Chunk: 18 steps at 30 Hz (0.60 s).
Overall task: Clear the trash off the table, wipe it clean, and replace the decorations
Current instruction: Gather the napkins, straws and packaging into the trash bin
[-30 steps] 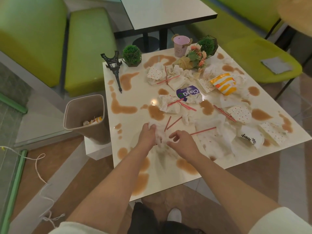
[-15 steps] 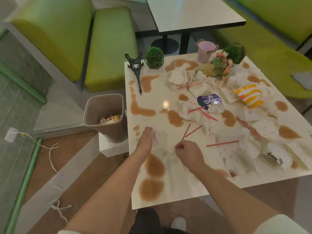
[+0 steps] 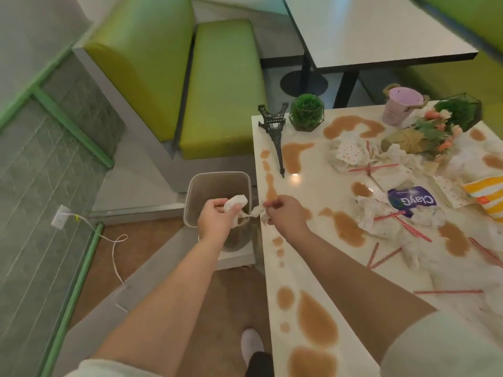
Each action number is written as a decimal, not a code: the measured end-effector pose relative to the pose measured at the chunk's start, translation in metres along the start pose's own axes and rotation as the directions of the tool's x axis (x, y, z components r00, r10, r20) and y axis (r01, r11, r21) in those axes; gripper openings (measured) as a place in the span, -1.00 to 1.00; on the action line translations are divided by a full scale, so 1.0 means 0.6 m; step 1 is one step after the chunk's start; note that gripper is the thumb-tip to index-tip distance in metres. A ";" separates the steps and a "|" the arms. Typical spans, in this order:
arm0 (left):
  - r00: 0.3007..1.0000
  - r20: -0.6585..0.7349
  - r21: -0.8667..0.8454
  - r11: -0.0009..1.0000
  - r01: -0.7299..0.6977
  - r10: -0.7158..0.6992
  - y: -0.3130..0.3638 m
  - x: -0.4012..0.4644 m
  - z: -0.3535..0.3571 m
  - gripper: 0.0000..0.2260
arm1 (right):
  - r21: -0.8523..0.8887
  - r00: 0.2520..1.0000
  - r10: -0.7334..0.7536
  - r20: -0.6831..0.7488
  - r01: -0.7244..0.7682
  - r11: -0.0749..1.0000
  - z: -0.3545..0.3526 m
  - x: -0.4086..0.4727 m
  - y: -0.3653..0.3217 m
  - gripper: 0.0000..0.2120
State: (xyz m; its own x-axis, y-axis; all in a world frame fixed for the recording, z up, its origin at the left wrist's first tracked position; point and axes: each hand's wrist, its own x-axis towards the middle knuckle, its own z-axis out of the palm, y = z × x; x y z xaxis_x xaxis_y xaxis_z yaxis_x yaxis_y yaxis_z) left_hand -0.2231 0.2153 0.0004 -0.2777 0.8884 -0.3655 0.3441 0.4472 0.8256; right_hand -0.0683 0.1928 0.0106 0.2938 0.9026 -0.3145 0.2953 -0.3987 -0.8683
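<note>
My left hand (image 3: 217, 219) hovers over the grey trash bin (image 3: 201, 183), shut on a crumpled white napkin (image 3: 235, 203). My right hand (image 3: 284, 212) is at the table's left edge, pinching a torn bit of napkin (image 3: 258, 212). The white table (image 3: 304, 270) is blotched with brown spills (image 3: 317, 321) and strewn with crumpled napkins (image 3: 374, 219), red straws (image 3: 383, 258), a purple wrapper (image 3: 412, 201) and a yellow striped bag (image 3: 487, 195). A black Eiffel Tower figurine (image 3: 275, 131), a green ball plant (image 3: 307, 112), a pink bucket (image 3: 401, 106) and a flower bunch (image 3: 432, 131) stand at the far edge.
The bin stands on a low white step against the table's left side. A green bench (image 3: 217, 88) lies behind it and a second table (image 3: 375, 31) stands farther back. A white cord (image 3: 117, 248) trails across the floor at left. My white shoe (image 3: 251, 342) shows below.
Both hands lifted crumpled napkin from the middle of the table and swung left; the left hand is now over the bin. My view turned left as well.
</note>
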 end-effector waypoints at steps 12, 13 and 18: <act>0.995 0.034 0.173 0.982 0.083 -0.090 -0.022 0.172 -0.043 -0.68 | -0.120 0.998 0.039 0.052 -0.033 0.992 0.137 0.111 -0.047 -0.82; 0.994 0.044 0.175 0.980 0.093 -0.102 -0.026 0.177 -0.044 -0.67 | -0.118 0.997 0.043 0.065 -0.036 0.992 0.146 0.115 -0.045 -0.79; 0.994 0.068 0.174 0.982 0.077 -0.090 -0.037 0.180 -0.043 -0.70 | -0.213 0.966 0.107 0.237 -0.056 0.975 0.167 0.112 -0.026 -0.63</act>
State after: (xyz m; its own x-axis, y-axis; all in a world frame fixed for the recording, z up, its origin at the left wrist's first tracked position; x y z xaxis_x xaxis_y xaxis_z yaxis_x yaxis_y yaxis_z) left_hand -0.2840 0.2989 -0.0462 -0.2460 0.8497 -0.4663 0.4725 0.5252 0.7078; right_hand -0.1443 0.2757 -0.0356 0.1000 0.8675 -0.4873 0.4658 -0.4736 -0.7475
